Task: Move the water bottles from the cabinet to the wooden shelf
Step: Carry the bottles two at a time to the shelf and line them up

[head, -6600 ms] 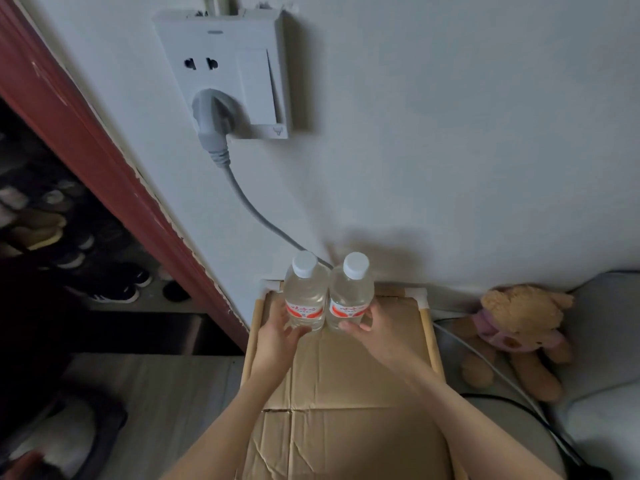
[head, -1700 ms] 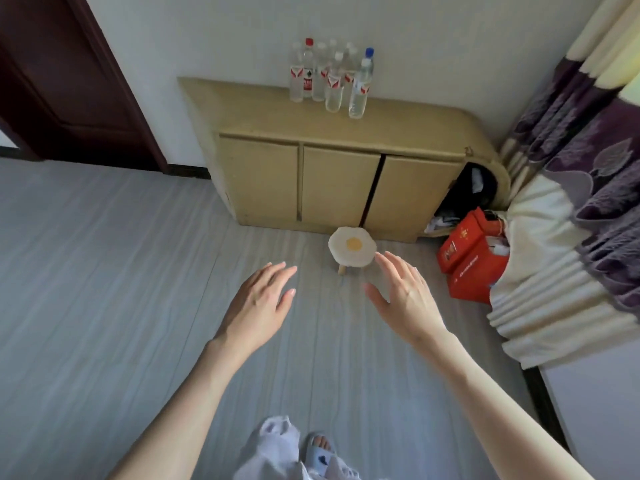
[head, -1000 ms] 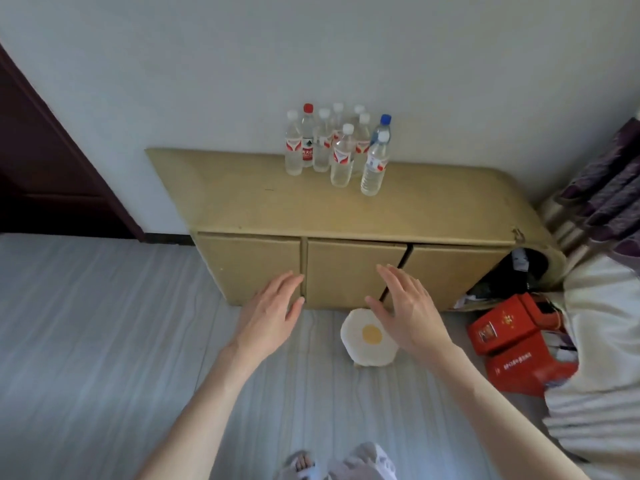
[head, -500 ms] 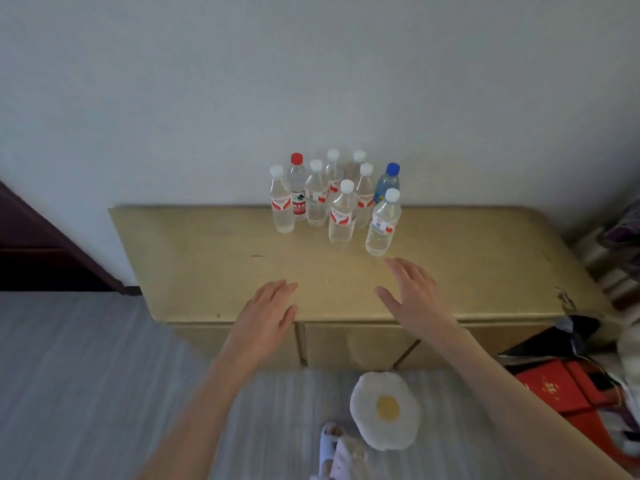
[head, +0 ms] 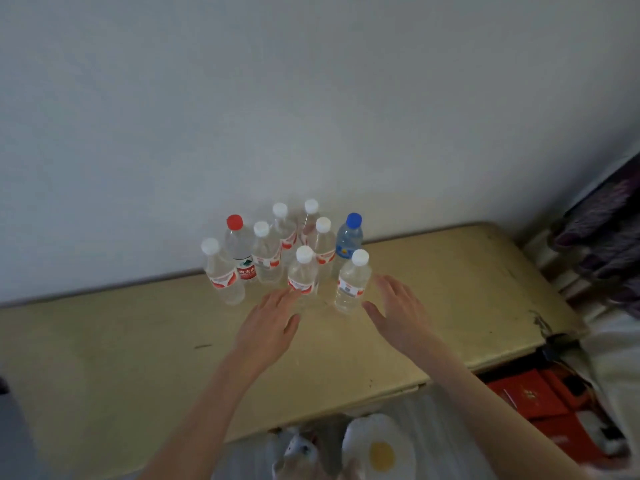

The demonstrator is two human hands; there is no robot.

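Several clear water bottles stand in a cluster on the tan cabinet top (head: 104, 358) against the white wall. Most have white caps; one has a red cap (head: 239, 247) and one a blue cap (head: 348, 242). My left hand (head: 268, 327) reaches with straight fingers just short of the front middle bottle (head: 303, 275). My right hand (head: 403, 313) is spread open just right of the front right bottle (head: 351, 282). Neither hand holds anything. The wooden shelf is out of view.
A small stool with a fried-egg cushion (head: 379, 448) stands on the floor in front of the cabinet. Red boxes (head: 540, 403) lie at the cabinet's right end, below a patterned curtain (head: 602, 237).
I have stepped up to the cabinet from across the room. Both hands moved forward over the cabinet top and now sit beside the front bottles.
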